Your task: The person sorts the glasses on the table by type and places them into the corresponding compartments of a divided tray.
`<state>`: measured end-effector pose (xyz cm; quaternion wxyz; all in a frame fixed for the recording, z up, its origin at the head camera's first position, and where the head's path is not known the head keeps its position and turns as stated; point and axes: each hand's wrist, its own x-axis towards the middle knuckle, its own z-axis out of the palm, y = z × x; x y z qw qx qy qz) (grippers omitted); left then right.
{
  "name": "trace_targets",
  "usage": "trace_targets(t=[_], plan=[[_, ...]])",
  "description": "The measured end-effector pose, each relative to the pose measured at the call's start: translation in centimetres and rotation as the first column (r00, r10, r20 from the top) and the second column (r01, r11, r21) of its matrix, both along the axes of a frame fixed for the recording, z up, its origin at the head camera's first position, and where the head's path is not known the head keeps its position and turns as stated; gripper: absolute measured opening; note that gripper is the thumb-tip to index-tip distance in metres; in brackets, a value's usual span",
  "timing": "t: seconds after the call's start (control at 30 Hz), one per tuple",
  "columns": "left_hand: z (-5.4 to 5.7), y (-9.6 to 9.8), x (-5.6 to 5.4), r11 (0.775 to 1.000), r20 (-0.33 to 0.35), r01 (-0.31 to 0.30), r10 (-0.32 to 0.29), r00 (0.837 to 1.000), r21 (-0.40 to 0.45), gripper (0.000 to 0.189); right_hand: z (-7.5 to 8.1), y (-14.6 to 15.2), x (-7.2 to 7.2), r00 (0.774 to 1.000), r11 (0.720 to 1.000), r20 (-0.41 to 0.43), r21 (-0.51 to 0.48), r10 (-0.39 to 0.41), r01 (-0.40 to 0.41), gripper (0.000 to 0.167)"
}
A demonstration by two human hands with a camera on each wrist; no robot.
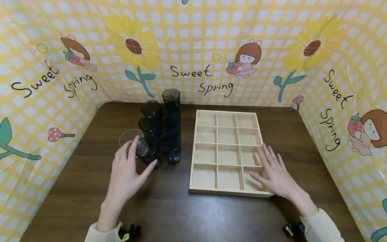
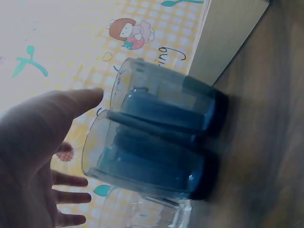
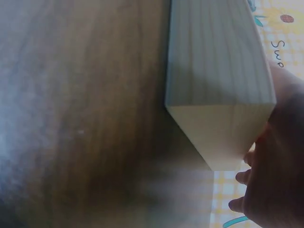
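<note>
My left hand [image 1: 125, 174], thumb and fingers spread apart, hovers around the rim of the nearest dark blue glass [image 1: 147, 149]. In the left wrist view, a gap shows between the thumb [image 2: 78, 102] and the blue glasses. Just left of that glass, partly behind the fingers, stands a clear glass [image 1: 125, 137]. Several more tinted glasses [image 1: 170, 144] stand upright in two close rows. My right hand [image 1: 276, 174] lies along the right side of a wooden compartment box [image 1: 229, 193], fingers extended and thumb over the front right compartment. In the right wrist view, the box corner [image 3: 218, 128] hides part of that hand.
The box's compartments [image 1: 205, 176] hold nothing visible. It sits on a dark wooden table [image 1: 169, 208], right of the glasses. A yellow checked cloth [image 1: 193, 40] with printed flowers and figures hangs around the back and both sides.
</note>
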<state>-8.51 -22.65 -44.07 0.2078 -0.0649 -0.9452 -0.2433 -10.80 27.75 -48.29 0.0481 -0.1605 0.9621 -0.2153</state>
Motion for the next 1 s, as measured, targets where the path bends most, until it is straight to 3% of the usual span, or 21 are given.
trace_targets(t=[0.23, 0.5, 0.77, 1.0], plan=[[-1.5, 1.0, 0.4, 0.996, -0.051, -0.022, 0.027, 0.998, 0.090, 0.101, -0.9, 0.1, -0.1, 0.999, 0.997, -0.004, -0.056, 0.054, -0.054, 0.087], [-2.3, 1.5, 0.2, 0.977, -0.048, -0.018, 0.029, 0.998, 0.210, 0.104, -1.4, 0.2, -0.5, 0.995, 0.994, -0.025, -0.045, 0.094, -0.095, 0.077], [-3.0, 1.4, 0.1, 0.975, -0.071, 0.009, 0.007, 0.997, 0.220, 0.104, -1.5, 0.3, -1.3, 0.987, 0.988, -0.056, -0.026, 0.150, -0.152, 0.073], [-3.1, 1.5, -0.3, 0.962, -0.024, -0.002, 0.009, 1.000, 0.272, 0.104, -1.2, 0.4, -2.1, 0.981, 0.984, -0.071, -0.012, 0.179, -0.180, 0.074]])
